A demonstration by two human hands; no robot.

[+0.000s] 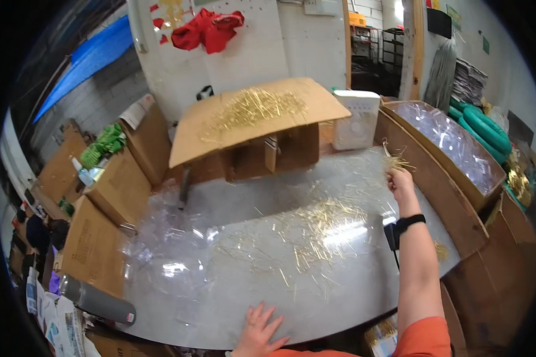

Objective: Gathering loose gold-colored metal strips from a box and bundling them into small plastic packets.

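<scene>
- Illumination: bright, even indoor light from above; the pale counter is well lit.
- Glare: white patches of reflected light on the clear plastic sheet, strongest near its centre and left.
- Shadows: soft and short, darkest beneath the raised cardboard panel.
- Distortion: strong fisheye curvature; straight edges bow toward a black circular rim.
- Focus: centre fairly sharp; periphery softened, dim.

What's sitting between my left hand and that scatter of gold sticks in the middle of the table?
Nothing visible stands in the way. The left hand lies flat at the near edge of the table, and only bare tabletop with a few stray sticks separates it from the gold sticks. The clear plastic sheets lie off to the left.
</scene>
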